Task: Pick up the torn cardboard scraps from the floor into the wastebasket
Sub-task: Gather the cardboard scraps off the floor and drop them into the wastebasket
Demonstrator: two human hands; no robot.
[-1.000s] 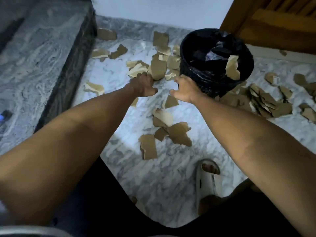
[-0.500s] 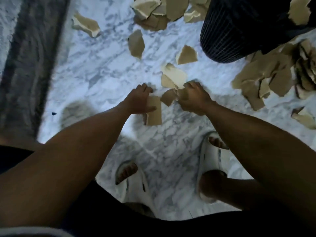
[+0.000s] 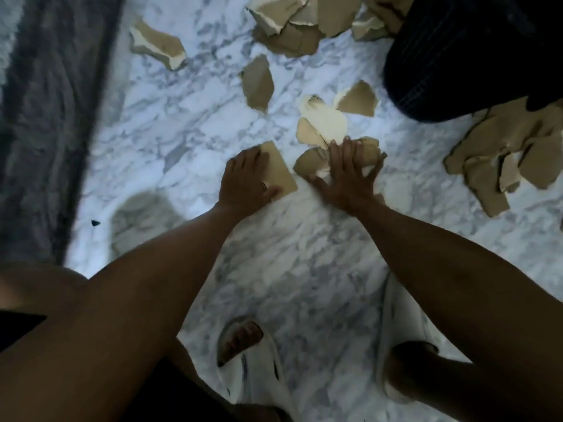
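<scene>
Since a half-second ago I flatten my right hand (image 3: 350, 175) onto tan torn cardboard scraps (image 3: 310, 161); left hand (image 3: 243, 181) grips a rectangular piece (image 3: 281, 175). Gathering underway.

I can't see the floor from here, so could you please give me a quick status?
Left hand grips one flat scrap. Right hand flat on several scraps. Wastebasket close, nothing blocking.
</scene>
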